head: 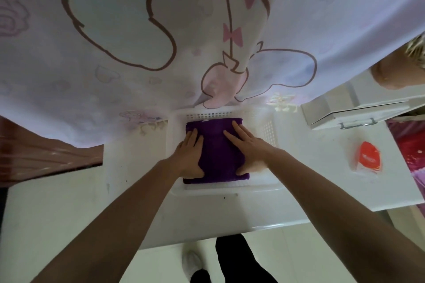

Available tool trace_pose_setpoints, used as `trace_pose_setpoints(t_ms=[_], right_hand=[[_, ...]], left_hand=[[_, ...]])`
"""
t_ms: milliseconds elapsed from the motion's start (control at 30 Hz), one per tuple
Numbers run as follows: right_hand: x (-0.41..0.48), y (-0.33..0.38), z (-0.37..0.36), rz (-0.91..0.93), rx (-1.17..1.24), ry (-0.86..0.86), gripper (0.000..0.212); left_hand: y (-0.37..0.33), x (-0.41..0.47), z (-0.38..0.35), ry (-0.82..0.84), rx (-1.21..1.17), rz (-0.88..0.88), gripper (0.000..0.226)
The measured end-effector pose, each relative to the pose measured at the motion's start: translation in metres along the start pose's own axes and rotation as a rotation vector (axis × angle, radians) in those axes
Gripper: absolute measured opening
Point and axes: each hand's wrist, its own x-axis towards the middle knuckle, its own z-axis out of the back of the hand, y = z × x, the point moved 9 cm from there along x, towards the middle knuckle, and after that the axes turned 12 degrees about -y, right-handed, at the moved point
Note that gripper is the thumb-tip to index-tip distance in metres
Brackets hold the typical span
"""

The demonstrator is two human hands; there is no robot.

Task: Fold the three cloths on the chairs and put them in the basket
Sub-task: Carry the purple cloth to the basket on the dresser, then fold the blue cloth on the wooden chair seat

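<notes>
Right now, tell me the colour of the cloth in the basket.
The cloth is plain purple; head view.

Dim, soft indoor light; purple cast; wide-angle bending at edges; slight blur throughout.

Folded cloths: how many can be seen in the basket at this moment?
1. A purple cloth lies folded in the white basket, with the left hand and right hand pressing flat on it. Others may be hidden beneath it.
</notes>
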Motion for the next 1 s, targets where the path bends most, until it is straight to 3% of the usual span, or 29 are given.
trace_pose_setpoints(t_ms=[100,233,333,467,600,700,833,1000], right_hand=[[-0.007,0.001,0.016,-0.037,0.011,-0.009,0.115],[-0.021,0.028,0.071,-0.030,-0.041,-0.183,0.086],[-0.030,0.078,0.119,0.021,-0.071,-0.341,0.066],[-0.038,0.181,0.176,0.203,-0.143,-0.522,0.063],[-0.041,0.320,0.217,0.459,-0.166,-0.655,0.076],[-0.052,0.426,0.223,0.669,-0.216,-0.693,0.071],[-0.092,0.547,0.196,1.033,-0.262,-0.733,0.073],[-0.167,0.645,0.123,1.378,-0.239,-0.657,0.074]], left_hand=[[0.002,-0.014,0.018,-0.084,-0.177,0.014,0.098],[0.014,-0.064,0.085,-0.466,-0.153,-0.032,0.068],[0.048,-0.120,0.129,-0.616,-0.044,0.006,0.069],[0.117,-0.219,0.188,-0.846,0.099,0.102,0.081],[0.182,-0.361,0.229,-1.057,0.206,0.390,0.077],[0.210,-0.482,0.222,-1.174,0.154,0.669,0.081],[0.221,-0.619,0.153,-1.144,0.241,1.087,0.079],[0.164,-0.743,0.032,-1.133,0.168,1.559,0.070]])
